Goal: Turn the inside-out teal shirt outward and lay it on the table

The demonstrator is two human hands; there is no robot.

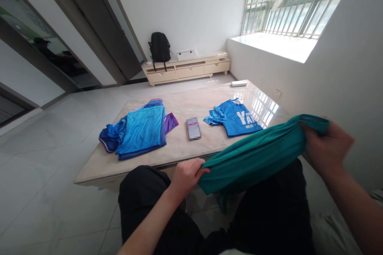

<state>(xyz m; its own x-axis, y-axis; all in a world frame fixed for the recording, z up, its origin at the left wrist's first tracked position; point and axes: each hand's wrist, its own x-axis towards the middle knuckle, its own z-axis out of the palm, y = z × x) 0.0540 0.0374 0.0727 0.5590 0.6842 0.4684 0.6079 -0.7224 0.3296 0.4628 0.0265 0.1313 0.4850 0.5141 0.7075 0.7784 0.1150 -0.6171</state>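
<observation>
A teal garment [257, 153] stretches between my two hands above my lap, in front of the low marble table [182, 151]. My left hand [187, 175] is closed on its lower left end. My right hand [327, 147] grips its upper right end, fingers wrapped round the cloth. On the table's left lies a pile of blue and purple shirts [139, 131]. A folded blue shirt with white letters [236, 117] lies on the right. A small blurred flat object, perhaps a phone [193, 128], sits between them.
A white remote [238, 83] lies at the table's far right corner. Beyond it a low cream cabinet [187, 69] carries a black backpack [160, 48] and a white box [185, 54]. A barred window [293, 0] is at right; dark doors at left.
</observation>
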